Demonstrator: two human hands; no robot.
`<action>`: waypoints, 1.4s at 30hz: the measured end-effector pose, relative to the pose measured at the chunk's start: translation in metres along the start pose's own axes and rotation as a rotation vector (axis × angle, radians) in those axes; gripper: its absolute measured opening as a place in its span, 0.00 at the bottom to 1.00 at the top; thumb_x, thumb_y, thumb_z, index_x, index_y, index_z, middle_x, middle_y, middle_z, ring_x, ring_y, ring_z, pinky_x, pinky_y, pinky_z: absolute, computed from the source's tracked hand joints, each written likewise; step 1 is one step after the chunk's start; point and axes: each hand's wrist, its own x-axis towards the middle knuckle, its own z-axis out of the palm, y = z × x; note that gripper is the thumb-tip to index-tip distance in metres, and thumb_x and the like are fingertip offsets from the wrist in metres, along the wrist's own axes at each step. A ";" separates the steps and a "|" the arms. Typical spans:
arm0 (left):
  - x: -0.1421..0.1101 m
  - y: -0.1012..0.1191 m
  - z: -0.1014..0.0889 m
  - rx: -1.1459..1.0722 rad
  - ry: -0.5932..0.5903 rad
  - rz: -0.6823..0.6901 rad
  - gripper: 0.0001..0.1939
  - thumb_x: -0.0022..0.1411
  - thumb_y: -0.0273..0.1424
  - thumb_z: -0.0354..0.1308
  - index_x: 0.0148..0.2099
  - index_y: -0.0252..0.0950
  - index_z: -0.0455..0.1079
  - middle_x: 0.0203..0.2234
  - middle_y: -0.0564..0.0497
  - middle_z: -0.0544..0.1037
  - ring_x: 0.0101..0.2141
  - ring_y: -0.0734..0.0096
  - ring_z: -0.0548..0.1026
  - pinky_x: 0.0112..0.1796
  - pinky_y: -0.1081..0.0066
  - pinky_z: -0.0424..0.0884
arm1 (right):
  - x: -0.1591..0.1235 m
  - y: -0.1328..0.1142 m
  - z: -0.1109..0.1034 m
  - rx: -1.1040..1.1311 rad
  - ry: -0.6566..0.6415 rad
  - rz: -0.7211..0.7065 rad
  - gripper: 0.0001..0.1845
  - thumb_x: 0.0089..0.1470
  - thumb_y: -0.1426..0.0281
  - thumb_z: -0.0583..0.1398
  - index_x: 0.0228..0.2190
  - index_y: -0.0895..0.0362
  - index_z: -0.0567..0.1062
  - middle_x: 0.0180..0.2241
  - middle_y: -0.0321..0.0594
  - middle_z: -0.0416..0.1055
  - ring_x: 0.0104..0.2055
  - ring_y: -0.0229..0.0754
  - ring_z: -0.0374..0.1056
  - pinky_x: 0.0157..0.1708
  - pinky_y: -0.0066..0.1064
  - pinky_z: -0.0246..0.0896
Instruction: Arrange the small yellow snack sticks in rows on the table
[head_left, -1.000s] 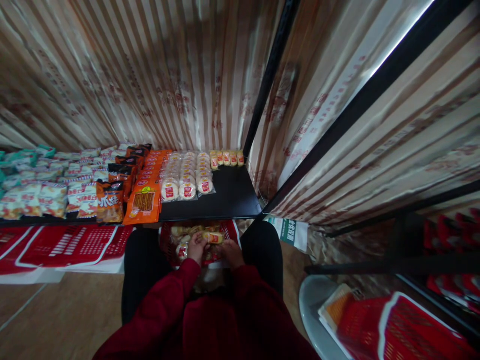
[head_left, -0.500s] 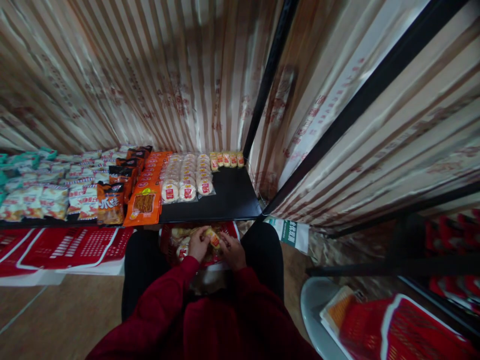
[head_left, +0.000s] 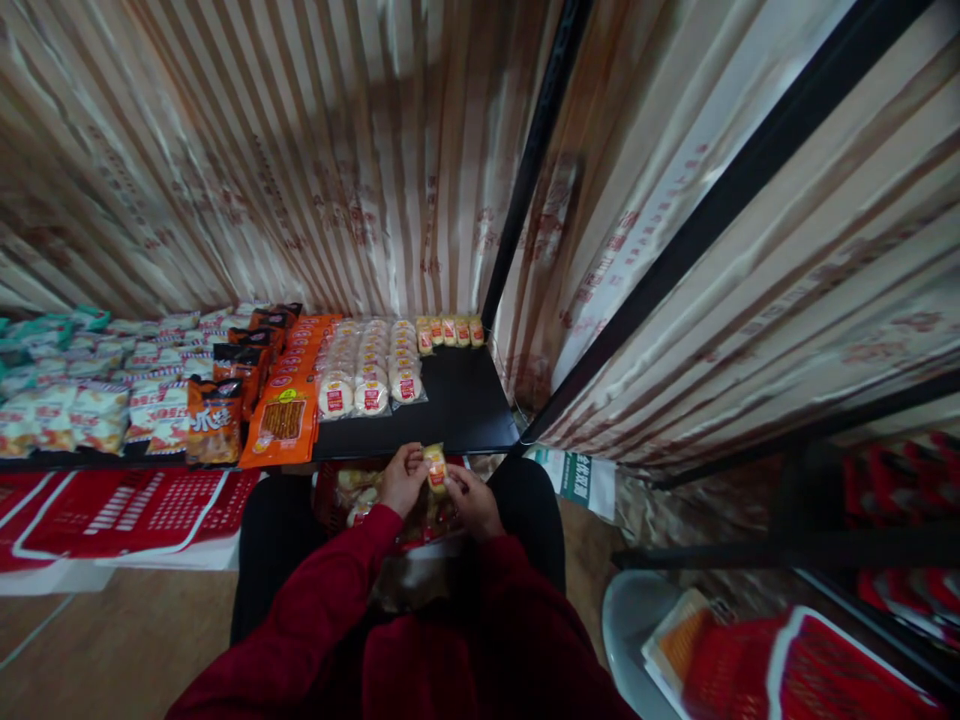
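Both my hands hold one small yellow snack packet (head_left: 436,467) upright, just in front of the black shelf's (head_left: 465,400) front edge. My left hand (head_left: 402,478) pinches its left side, and my right hand (head_left: 471,498) pinches its right side. Below them, between my knees, sits a red basket (head_left: 339,500) with more such packets. On the shelf lie rows of round white cakes (head_left: 369,365) and, at the back, a short row of yellow packets (head_left: 450,331).
Orange packs (head_left: 285,420), dark snack bags (head_left: 214,418) and light bags (head_left: 90,400) fill the shelf's left. Red baskets (head_left: 112,500) lie below the shelf at left. A black post (head_left: 525,190) and striped curtain stand behind. A stool with a red basket (head_left: 757,665) is at lower right.
The packet was lifted out of the basket, turned upright and raised toward the shelf edge; my right hand came up to join the left on it.
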 end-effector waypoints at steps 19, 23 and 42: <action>0.026 0.023 0.035 0.276 -0.027 0.132 0.15 0.54 0.20 0.48 0.43 0.34 0.67 0.34 0.48 0.76 0.34 0.76 0.74 0.38 0.74 0.69 | 0.050 -0.025 -0.026 0.100 0.149 0.030 0.19 0.50 0.61 0.53 0.40 0.58 0.72 0.36 0.41 0.68 0.21 0.33 0.64 0.24 0.29 0.64; 0.034 0.035 0.043 0.346 -0.036 0.122 0.16 0.53 0.19 0.48 0.43 0.33 0.67 0.35 0.47 0.76 0.35 0.74 0.74 0.40 0.73 0.68 | 0.064 -0.031 -0.032 0.016 0.172 0.054 0.17 0.50 0.64 0.53 0.39 0.58 0.73 0.36 0.41 0.68 0.21 0.33 0.65 0.27 0.29 0.65; 0.078 0.062 0.073 0.548 -0.058 0.040 0.22 0.52 0.21 0.51 0.51 0.34 0.66 0.42 0.43 0.73 0.41 0.68 0.72 0.44 0.70 0.65 | 0.121 -0.035 -0.038 -0.303 0.264 0.064 0.15 0.52 0.72 0.54 0.41 0.58 0.73 0.34 0.43 0.70 0.32 0.39 0.67 0.36 0.28 0.61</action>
